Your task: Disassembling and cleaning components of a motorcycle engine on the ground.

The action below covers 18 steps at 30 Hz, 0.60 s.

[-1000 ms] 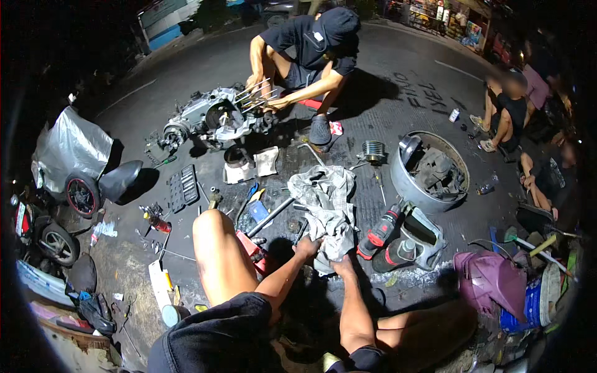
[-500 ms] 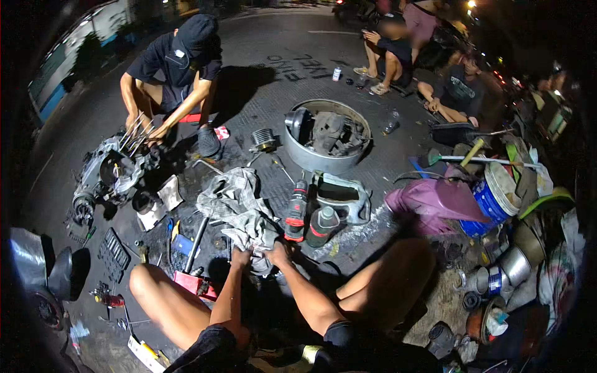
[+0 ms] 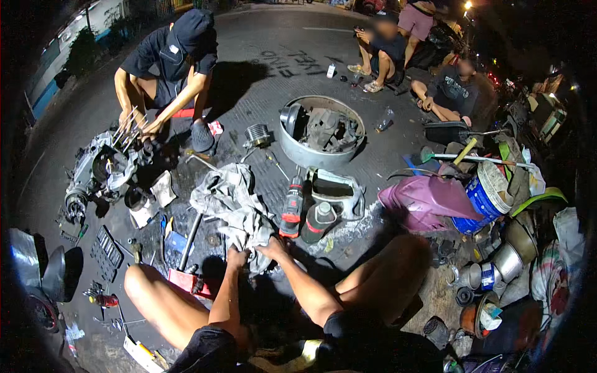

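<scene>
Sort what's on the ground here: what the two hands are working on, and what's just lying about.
In hand:
left hand and right hand, both gripping the grey rag

Lying about:
power drill
metal basin of parts
socket tray
blue bucket
purple cloth
engine, which another person handles

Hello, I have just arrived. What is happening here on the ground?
A person sitting on the dark pavement has both hands on a crumpled grey rag: the left hand and the right hand grip its near edge. Beside the rag lie a red and black power tool and a round metal basin of parts. Across from them, a crouching co-worker handles an engine block.
</scene>
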Each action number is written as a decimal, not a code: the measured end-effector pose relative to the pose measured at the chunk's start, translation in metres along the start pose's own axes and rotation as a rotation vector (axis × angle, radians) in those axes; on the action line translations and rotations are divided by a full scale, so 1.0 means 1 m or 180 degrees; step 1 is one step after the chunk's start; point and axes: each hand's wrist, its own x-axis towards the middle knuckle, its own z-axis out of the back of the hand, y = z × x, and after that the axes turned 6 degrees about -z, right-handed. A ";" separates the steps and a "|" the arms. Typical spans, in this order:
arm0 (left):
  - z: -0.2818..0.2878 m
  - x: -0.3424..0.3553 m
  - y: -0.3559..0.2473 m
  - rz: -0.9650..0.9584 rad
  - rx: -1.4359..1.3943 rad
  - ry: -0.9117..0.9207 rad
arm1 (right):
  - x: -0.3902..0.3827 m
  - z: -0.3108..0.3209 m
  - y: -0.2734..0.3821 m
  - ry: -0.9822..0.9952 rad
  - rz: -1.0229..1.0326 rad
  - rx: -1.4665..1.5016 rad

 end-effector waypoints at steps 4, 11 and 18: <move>0.009 0.000 0.049 -0.0180 0.0219 -0.0479 | -0.033 -0.003 0.052 -0.0200 -0.0384 0.0064; -0.004 0.018 0.031 0.0381 0.0787 -0.0421 | -0.003 0.005 0.034 -0.0179 0.0175 -0.0214; 0.013 0.012 0.001 0.0353 -0.0271 0.0443 | -0.002 0.004 -0.010 0.1472 0.0399 0.0024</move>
